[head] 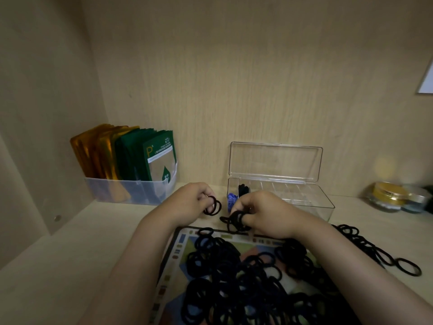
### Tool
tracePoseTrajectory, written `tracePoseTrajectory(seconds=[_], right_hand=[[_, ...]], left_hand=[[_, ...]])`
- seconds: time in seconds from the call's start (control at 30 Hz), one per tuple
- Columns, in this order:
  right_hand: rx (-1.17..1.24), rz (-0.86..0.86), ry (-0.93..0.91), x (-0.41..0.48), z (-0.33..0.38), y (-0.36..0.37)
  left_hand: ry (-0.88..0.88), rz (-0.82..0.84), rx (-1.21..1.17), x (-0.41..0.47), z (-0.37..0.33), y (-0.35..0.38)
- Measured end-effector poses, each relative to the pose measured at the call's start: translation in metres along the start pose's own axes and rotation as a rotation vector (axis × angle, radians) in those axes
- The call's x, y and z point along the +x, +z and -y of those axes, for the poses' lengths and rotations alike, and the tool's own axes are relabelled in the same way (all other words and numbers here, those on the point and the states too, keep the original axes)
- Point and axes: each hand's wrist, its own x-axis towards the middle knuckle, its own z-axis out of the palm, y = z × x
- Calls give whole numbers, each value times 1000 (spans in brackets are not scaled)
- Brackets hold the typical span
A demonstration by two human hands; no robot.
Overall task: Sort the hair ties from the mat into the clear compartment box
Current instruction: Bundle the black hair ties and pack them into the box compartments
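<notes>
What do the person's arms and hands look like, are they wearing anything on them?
Both arms are bare from the bottom edge of the picture up to the wrists: no sleeves, gloves, watch or bracelet show. The left hand and right hand look uncovered too. The dim, soft picture leaves any ring or nail polish impossible to tell.

Only readable mark: a large pale "P" with a tiny superscript on the front green packet [159, 158] standing in the translucent bin [131, 191]; the small print lines and the white leaf-logo characters below are too blurred to read.
</notes>
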Motion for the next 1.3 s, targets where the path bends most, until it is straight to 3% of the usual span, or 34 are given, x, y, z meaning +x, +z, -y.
tracePoseTrajectory(seconds=[0.13, 0.23, 0.37, 0.57, 0.73, 0.9, 1.07, 1.13, 1.3], right_hand=[[344, 112, 27, -6, 10, -6], [489, 49, 58, -1, 14, -3], [494, -189, 169, 5, 12, 7], [386, -282, 271, 6, 9, 13], [141, -320, 206, 4, 5, 16], [174, -220, 165, 4, 0, 15], [355, -137, 194, 3, 2, 10], [186, -160, 164, 3, 3, 9], [-106, 99, 119, -5, 18, 16]], left_hand=[[-14, 12, -131, -2, -4, 0], [-86, 60, -349, -5, -9, 12], [-195, 198, -698, -5, -16, 21], [-202, 341, -1004, -5, -21, 19], [-101, 431, -749, -7, -15, 22], [-106, 438, -645, -5, -7, 22], [-136, 224, -458, -3, -5, 13], [-140, 151, -437, -4, -1, 6], [-100, 73, -423, -6, -2, -3]])
